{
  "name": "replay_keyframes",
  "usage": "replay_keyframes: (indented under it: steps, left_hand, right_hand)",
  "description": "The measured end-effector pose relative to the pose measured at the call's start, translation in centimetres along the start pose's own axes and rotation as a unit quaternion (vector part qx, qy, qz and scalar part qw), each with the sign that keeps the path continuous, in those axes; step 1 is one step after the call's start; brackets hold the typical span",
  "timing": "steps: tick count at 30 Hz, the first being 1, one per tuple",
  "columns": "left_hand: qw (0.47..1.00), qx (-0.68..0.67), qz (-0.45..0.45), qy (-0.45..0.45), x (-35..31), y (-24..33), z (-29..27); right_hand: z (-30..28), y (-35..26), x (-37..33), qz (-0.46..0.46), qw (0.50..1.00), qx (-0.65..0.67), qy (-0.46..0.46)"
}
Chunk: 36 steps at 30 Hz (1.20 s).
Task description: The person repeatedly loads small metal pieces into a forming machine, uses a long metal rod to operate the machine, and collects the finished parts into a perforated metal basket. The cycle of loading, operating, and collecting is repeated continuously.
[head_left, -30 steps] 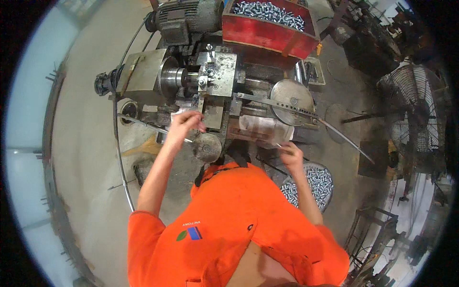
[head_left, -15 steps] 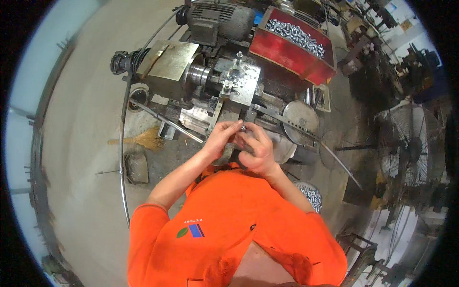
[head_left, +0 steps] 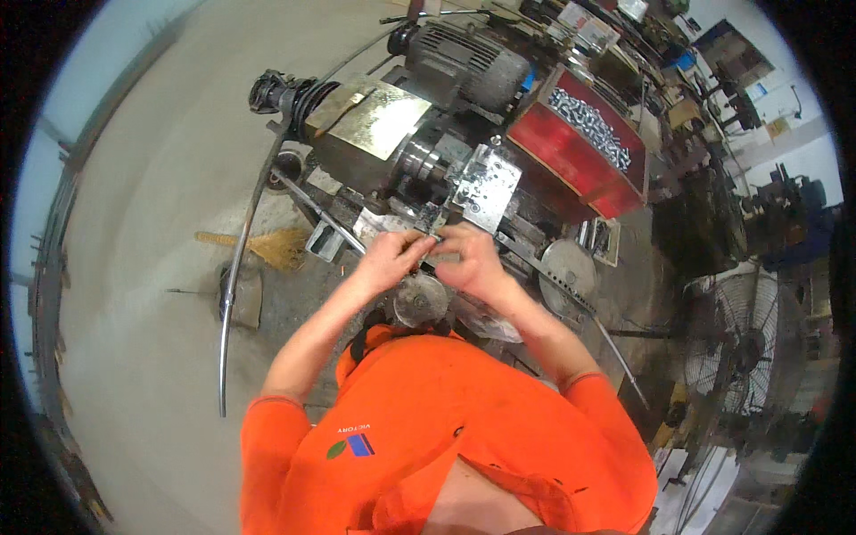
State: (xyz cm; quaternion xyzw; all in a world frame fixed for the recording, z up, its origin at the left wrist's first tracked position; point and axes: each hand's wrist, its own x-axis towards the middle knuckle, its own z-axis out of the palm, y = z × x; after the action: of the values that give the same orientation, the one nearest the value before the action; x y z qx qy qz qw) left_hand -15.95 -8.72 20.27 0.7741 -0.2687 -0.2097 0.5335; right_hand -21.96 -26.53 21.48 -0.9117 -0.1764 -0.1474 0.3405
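Left hand point(head_left: 390, 260): thumb and fingers drawn together at the tips; palm turned out of sight.
Right hand point(head_left: 470, 260): fingers curled in toward the left hand's; thumb hard to make out.
Grip: both pinched narrow where the fingertips meet; whether either has hold of anything I cannot tell, as the fingers cover the spot.
Small piece point(head_left: 437, 238): a dark speck between the fingertips, if it is a separate part at all; too small to read.
Metal block point(head_left: 489, 189): at one o'clock from the hands; its lower edge partly behind the right hand.
Handwheel point(head_left: 421, 300): at six o'clock, just below the hands.
Red box point(head_left: 562, 159): at two o'clock, heaped with shiny metal pieces point(head_left: 588, 125); single ones blur together.
Fan point(head_left: 736, 343): between three and four o'clock; blades indistinct behind the cage.
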Motion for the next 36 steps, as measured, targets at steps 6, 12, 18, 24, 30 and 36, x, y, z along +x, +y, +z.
replay_keyframes:
  steps: [6,12,18,24,30,36]
  left_hand:
    - [0.951,0.034,-0.103,0.291,-6.2,-5.3,-13.2]
    - [0.825,0.342,-0.228,0.388,-17.9,-11.7,-20.6]
    - [0.814,0.362,-0.383,0.242,-20.9,-11.4,-18.7]
    - [0.850,0.358,-0.344,0.175,-20.6,-17.4,-18.7]
    - [0.779,0.543,-0.279,0.144,-20.5,-20.3,-30.1]
    - [0.763,0.594,-0.231,0.110,-17.4,-25.5,-41.3]
  right_hand:
    - [-0.1,7.8,7.9,0.160,0.957,-0.234,-0.059]
    - [3.6,16.5,9.8,0.170,0.953,-0.223,-0.115]
    - [2.3,16.1,9.8,0.004,0.976,-0.181,-0.121]
    - [2.5,10.4,11.9,0.222,0.955,-0.179,-0.080]
    - [2.5,11.5,10.5,0.231,0.955,-0.170,-0.080]
    - [2.1,11.8,10.0,0.221,0.929,-0.294,-0.044]
